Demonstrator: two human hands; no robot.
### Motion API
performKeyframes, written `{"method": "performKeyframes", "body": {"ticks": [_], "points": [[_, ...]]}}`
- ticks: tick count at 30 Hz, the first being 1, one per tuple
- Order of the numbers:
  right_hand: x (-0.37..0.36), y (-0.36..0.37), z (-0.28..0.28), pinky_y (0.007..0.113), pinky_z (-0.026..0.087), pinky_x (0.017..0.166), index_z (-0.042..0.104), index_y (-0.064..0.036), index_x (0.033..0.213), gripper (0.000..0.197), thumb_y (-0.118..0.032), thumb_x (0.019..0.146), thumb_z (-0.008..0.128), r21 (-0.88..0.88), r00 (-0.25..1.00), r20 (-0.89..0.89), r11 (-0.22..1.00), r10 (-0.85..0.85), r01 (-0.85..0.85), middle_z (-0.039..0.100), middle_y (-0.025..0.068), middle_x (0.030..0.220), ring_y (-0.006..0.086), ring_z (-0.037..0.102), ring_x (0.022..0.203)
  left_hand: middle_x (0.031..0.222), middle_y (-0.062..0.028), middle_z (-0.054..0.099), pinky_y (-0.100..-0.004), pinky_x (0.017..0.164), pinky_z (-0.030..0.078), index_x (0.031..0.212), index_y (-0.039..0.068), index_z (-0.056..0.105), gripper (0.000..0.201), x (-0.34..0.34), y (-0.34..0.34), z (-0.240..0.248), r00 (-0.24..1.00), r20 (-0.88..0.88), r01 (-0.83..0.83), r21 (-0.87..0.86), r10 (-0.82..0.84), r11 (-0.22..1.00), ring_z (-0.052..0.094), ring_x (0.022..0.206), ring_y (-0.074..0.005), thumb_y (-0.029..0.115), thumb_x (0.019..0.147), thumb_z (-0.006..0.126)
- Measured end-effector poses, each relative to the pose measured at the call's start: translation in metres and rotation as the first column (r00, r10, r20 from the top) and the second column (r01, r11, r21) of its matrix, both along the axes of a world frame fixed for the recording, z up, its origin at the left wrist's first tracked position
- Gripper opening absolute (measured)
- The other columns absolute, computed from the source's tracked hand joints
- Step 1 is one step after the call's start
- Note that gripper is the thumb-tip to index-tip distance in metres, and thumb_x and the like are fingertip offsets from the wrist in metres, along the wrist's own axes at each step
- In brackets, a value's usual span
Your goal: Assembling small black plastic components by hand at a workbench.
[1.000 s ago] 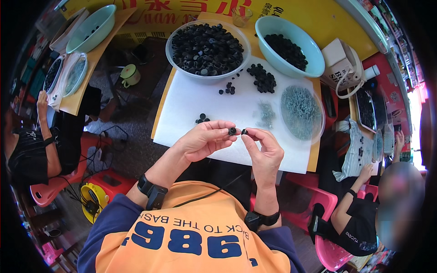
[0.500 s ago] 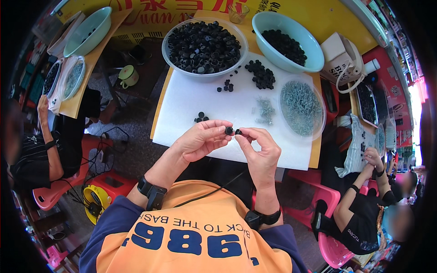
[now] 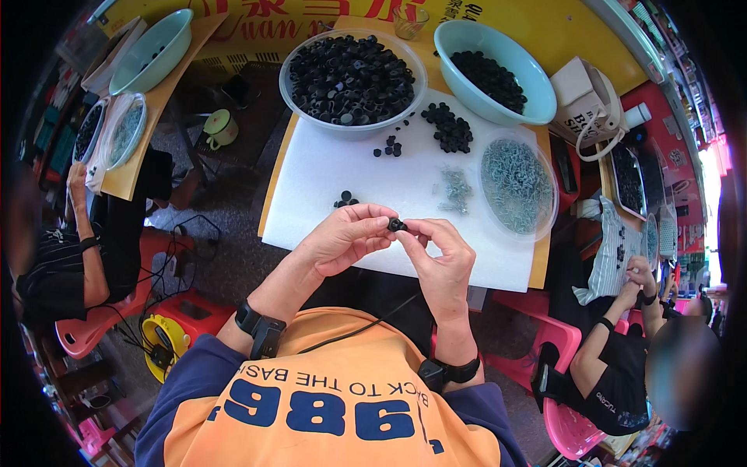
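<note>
My left hand [image 3: 352, 240] pinches a small round black cap [image 3: 393, 224] between thumb and fingertips. From the right, my right hand [image 3: 443, 253] grips a smaller black piece [image 3: 402, 226] and brings it against the cap; the fingertips partly hide both. The two hands meet above the near edge of a white foam sheet [image 3: 311, 175]. Just beyond my left hand lies a little cluster of black caps [image 3: 346, 199]. A loose heap of silvery screws [image 3: 454, 189] lies beyond my right hand, beside a clear round tub [image 3: 552, 194] full of similar screws.
At the back of the table stand a clear bowl [image 3: 354, 131] heaped with black caps and a pale-green basin [image 3: 476, 39] holding small black pieces. Another black pile [image 3: 449, 128] lies between them. People work at tables on both sides; a pink chair [image 3: 572, 416] stands at right.
My right hand has shifted slightly left, closing the gap, so its small black piece now meets the cap in my left hand. The left hand has barely moved.
</note>
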State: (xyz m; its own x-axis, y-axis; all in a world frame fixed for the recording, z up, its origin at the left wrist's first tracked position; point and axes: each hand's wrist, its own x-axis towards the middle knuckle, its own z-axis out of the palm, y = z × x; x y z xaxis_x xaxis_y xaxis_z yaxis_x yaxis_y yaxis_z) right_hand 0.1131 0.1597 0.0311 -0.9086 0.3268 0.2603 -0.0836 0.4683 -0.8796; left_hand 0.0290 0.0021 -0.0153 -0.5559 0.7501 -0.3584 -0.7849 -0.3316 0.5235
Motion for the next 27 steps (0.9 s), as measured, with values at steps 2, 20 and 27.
{"method": "performKeyframes", "body": {"ticks": [2, 20, 27], "points": [[0.0, 0.0, -0.003, 0.028, 0.047, 0.069, 0.072, -0.004, 0.089, 0.015, -0.004, 0.075, 0.077, 0.012, 1.0, 0.002, 1.0, 0.002, -0.002, 0.069, 0.0054, 0.082, 0.0142, 0.057, 0.064, 0.1, -0.0074, 0.067, -0.0256, 0.084, 0.056, 0.108, 0.002, 0.063, 0.018, 0.0, 0.0, 0.0, 1.0, -0.028, 0.004, 0.019, -0.003, 1.0, 0.066, 0.09, -0.0127, 0.01, 0.093, 0.063], [-0.001, 0.01, -0.008, 0.025, 0.046, 0.07, 0.072, -0.007, 0.102, 0.033, -0.007, 0.07, 0.081, -0.15, 0.976, 0.138, 0.978, 0.169, -0.148, 0.063, 0.0037, 0.096, 0.0107, 0.052, 0.076, 0.104, -0.0095, 0.064, -0.0295, 0.085, 0.055, 0.119, 0.003, 0.055, 0.033, 0.0, 0.001, -0.001, 0.993, -0.111, 0.04, 0.112, -0.027, 0.993, 0.064, 0.094, -0.0152, 0.007, 0.088, 0.068], [-0.001, 0.018, -0.02, 0.028, 0.047, 0.08, 0.074, -0.008, 0.101, 0.032, -0.008, 0.07, 0.081, -0.236, 0.942, 0.119, 0.931, 0.312, -0.279, 0.062, 0.0044, 0.101, 0.0152, 0.058, 0.093, 0.099, -0.0089, 0.066, -0.0288, 0.085, 0.054, 0.126, 0.003, 0.047, 0.044, -0.002, -0.001, 0.002, 0.99, -0.072, 0.129, 0.103, -0.122, 0.986, 0.064, 0.095, -0.0151, 0.006, 0.088, 0.069]]}}
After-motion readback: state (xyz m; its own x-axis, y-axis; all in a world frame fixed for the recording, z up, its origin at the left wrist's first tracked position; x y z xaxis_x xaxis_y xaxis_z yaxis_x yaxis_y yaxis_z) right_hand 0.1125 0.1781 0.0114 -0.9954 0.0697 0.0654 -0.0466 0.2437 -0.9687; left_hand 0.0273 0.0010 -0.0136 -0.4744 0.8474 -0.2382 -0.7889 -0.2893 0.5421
